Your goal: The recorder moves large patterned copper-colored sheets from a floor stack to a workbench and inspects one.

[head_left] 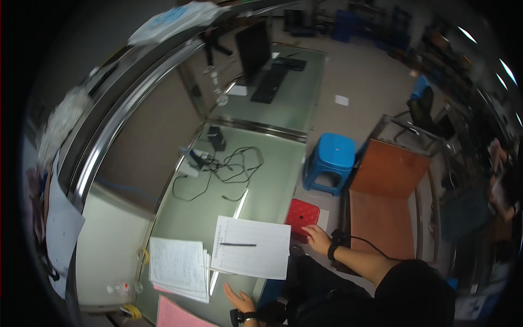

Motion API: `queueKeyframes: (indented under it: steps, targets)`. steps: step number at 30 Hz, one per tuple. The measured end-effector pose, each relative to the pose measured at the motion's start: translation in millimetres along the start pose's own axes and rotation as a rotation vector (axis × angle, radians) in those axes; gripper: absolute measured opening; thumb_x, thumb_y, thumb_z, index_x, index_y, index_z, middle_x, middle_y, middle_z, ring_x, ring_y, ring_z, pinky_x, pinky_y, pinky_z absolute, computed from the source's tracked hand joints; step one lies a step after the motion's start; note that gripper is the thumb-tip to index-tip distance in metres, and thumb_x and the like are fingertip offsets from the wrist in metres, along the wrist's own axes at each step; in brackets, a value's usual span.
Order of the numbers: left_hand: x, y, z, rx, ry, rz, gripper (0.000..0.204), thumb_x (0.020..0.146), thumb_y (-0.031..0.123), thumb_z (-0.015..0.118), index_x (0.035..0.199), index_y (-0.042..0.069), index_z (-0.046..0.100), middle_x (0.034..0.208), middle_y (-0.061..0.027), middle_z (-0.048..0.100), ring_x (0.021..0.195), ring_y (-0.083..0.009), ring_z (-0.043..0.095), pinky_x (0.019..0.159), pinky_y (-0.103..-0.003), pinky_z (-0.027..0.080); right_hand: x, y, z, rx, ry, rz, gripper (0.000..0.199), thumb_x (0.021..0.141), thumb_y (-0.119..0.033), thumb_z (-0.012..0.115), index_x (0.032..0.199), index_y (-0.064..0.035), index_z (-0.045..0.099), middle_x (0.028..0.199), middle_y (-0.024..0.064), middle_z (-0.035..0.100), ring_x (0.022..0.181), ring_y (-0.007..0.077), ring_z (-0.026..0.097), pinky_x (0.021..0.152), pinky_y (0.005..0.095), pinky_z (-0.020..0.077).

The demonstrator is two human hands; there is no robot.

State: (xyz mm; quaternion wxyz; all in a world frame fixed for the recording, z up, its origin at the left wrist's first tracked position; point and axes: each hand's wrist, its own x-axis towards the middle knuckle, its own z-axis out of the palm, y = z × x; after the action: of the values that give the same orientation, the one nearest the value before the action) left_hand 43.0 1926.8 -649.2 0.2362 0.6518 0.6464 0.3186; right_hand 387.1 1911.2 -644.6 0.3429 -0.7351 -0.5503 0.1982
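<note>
My left hand [238, 298] is held with its fingers stretched out at the near edge of the green desk [275, 191], holding nothing. Just beyond it lies a white sheet with a printed table [267, 261], and a dark pen [238, 244] rests across that sheet. A stack of written papers [177, 267] sits to the left, and a pink sheet or folder [182, 315] shows at the bottom. My right hand [318, 240] reaches out beside the desk, fingers apart and empty, near a small red stool [303, 213]; whether it touches the stool I cannot tell.
Tangled black cables [239, 163] lie farther up the desk. Beyond a metal divider stand a monitor [254, 52] and a keyboard [271, 84]. A blue stool [334, 152] and a brown-panelled metal frame [381, 218] stand to the right. Another person [506, 191] is at the far right.
</note>
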Motion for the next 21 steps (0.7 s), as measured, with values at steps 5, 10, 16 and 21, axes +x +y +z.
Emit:
queueKeyframes:
  steps: [5,10,16,21]
  targets:
    - [-23,-26,-4,0.167,-0.052,0.155,0.045,0.072,0.004,0.043,0.116,0.000,0.034,0.115,-0.0210,0.038,0.107,-0.0329,0.036,0.091,-0.037,0.027,-149,112,-42,-0.329,-0.105,0.682,0.028,0.069,-0.010,0.046,0.095,-0.0057,0.055,0.093,0.0153,0.052,0.086,0.0298,0.050,0.076,0.0333,0.0407]
    - [-27,24,-23,0.167,-0.172,0.183,0.042,0.075,0.008,0.040,0.115,-0.003,0.035,0.109,-0.0265,0.041,0.100,-0.0359,0.042,0.087,-0.036,0.032,-306,140,-28,-0.385,-0.171,0.723,0.026,0.069,-0.009,0.043,0.090,-0.0099,0.058,0.085,0.0162,0.055,0.086,0.0295,0.051,0.076,0.0385,0.0410]
    - [-35,96,5,0.098,-0.337,0.297,0.032,0.074,0.005,0.041,0.106,0.006,0.048,0.093,-0.0201,0.053,0.083,-0.0324,0.052,0.074,-0.036,0.040,-344,139,-3,-0.228,-0.119,1.025,0.026,0.069,-0.015,0.043,0.090,-0.0136,0.059,0.086,0.0159,0.056,0.086,0.0287,0.051,0.076,0.0370,0.0412]
    - [-28,140,79,0.019,-0.568,0.412,0.027,0.074,0.004,0.041,0.098,0.009,0.054,0.086,-0.0167,0.056,0.078,-0.0302,0.054,0.070,-0.035,0.042,-299,170,-30,0.041,-0.139,0.838,0.026,0.072,-0.017,0.042,0.092,-0.0121,0.058,0.087,0.0116,0.058,0.083,0.0243,0.055,0.074,0.0339,0.0416]
